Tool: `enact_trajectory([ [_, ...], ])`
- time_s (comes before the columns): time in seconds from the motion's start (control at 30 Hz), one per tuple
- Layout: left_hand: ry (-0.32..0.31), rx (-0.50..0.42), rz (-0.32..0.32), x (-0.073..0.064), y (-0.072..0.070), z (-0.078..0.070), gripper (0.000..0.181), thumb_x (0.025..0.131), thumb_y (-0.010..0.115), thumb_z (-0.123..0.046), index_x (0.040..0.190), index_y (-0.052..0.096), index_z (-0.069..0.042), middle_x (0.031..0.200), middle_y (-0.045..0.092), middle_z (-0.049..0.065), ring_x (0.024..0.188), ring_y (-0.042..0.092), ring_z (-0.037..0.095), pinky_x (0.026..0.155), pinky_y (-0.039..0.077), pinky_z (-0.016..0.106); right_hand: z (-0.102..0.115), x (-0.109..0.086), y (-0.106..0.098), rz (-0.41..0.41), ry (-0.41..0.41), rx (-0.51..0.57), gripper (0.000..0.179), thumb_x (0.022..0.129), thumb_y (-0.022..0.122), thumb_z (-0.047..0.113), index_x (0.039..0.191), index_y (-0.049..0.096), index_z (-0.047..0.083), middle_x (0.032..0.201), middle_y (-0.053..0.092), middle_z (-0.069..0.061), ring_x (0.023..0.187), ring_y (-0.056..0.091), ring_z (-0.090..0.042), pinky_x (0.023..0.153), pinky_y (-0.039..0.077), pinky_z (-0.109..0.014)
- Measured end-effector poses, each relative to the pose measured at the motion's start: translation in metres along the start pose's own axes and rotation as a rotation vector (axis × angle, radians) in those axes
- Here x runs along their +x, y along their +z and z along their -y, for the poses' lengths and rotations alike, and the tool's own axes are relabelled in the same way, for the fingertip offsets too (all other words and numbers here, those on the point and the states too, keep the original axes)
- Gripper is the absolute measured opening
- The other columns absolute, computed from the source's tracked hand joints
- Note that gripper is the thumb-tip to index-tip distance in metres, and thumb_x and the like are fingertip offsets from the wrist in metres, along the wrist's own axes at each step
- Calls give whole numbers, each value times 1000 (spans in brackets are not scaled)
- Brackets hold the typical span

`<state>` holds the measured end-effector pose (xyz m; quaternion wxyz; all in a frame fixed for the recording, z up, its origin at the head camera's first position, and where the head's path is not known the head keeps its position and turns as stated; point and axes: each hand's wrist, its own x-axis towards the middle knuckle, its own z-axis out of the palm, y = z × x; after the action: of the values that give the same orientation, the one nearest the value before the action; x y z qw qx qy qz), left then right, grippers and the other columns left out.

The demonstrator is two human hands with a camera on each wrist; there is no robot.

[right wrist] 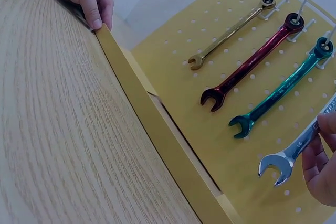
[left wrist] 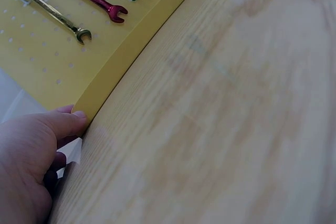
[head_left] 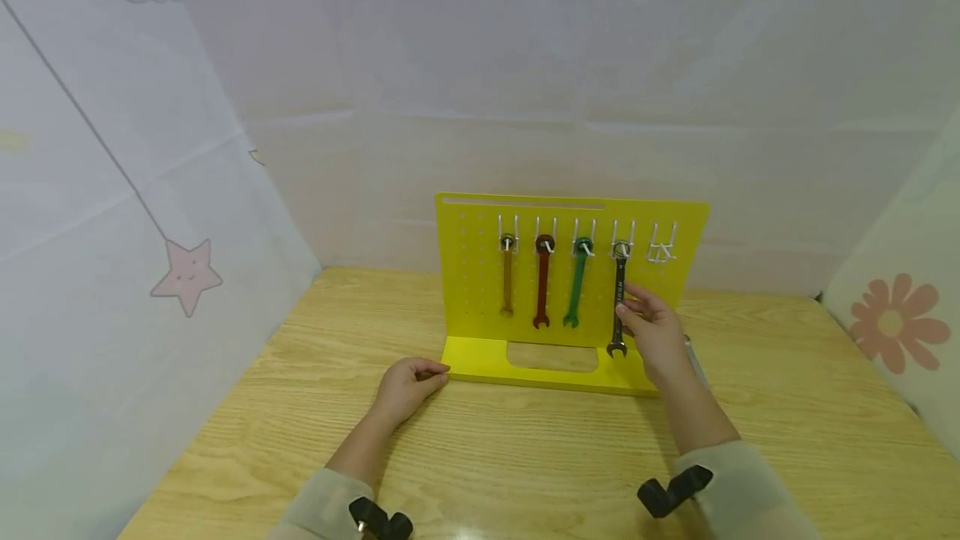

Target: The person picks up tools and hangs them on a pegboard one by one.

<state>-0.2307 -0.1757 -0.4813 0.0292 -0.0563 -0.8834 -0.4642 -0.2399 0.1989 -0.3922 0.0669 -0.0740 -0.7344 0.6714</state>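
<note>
My right hand (head_left: 654, 338) pinches a silver combination wrench (head_left: 618, 298) by its shaft, thumb on one side and fingers on the other. The ring end is up at a white hook on the yellow pegboard stand (head_left: 480, 361); the open jaw points down. With thumb and fingers, my left hand (head_left: 405, 390) pinches the front left corner of the stand's base. To the left of the silver wrench hang a green wrench (right wrist: 283, 90), a red wrench (right wrist: 257, 61) and a smaller gold wrench (right wrist: 231, 31), each by its ring end.
A bare white hook (head_left: 662, 251) is at the right end of the row. Partly hidden behind my right wrist, a thin silvery object (head_left: 696, 363) lies beside the stand. The stand rests on a wooden table (head_left: 510, 457), with a pale cloth backdrop (head_left: 480, 157) behind it.
</note>
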Motion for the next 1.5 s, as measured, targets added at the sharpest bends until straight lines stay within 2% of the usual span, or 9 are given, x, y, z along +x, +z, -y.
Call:
enact_trajectory([
  [0.23,2,1,-1,0,-1,0,12,88,73,-14,98,78,-11,100,73,1,85,59,10,76,47,27,-2,7,1,0,20,-2,47,98,60,16,144,49,11,103,60,17,91,59,3,85,51,-20],
  [0.47,3,3,1,0,-1,0,13,88,73,-14,99,78,-11,101,73,1,87,60,10,77,47,28,-4,14,0,20,22,8,49,98,61,17,144,47,8,113,57,10,93,58,4,88,52,-19],
  [0.73,5,-2,-4,1,0,0,13,88,73,-13,99,79,-11,101,74,2,88,61,11,78,48,29,-9,19,1,-1,6,38,46,97,63,15,139,51,3,96,58,21,91,58,4,84,51,-14],
  [0.97,2,-13,2,2,0,1,13,88,72,-13,99,79,-11,101,74,1,88,61,10,78,48,28,-9,19,-2,22,-1,22,47,96,63,16,140,49,2,98,58,21,94,57,5,84,49,-10],
  [1.27,-5,-5,2,0,0,1,13,89,72,-13,99,78,-11,102,73,1,89,61,11,79,48,29,-14,13,-13,79,-8,-19,49,99,59,15,144,44,1,112,57,11,96,56,8,86,48,-9],
  [1.5,-8,-1,3,0,0,1,13,89,72,-14,100,78,-11,102,73,1,88,60,10,79,48,29,-20,6,-24,80,-39,-57,51,97,62,19,142,46,0,106,60,18,96,57,8,85,49,-11],
])
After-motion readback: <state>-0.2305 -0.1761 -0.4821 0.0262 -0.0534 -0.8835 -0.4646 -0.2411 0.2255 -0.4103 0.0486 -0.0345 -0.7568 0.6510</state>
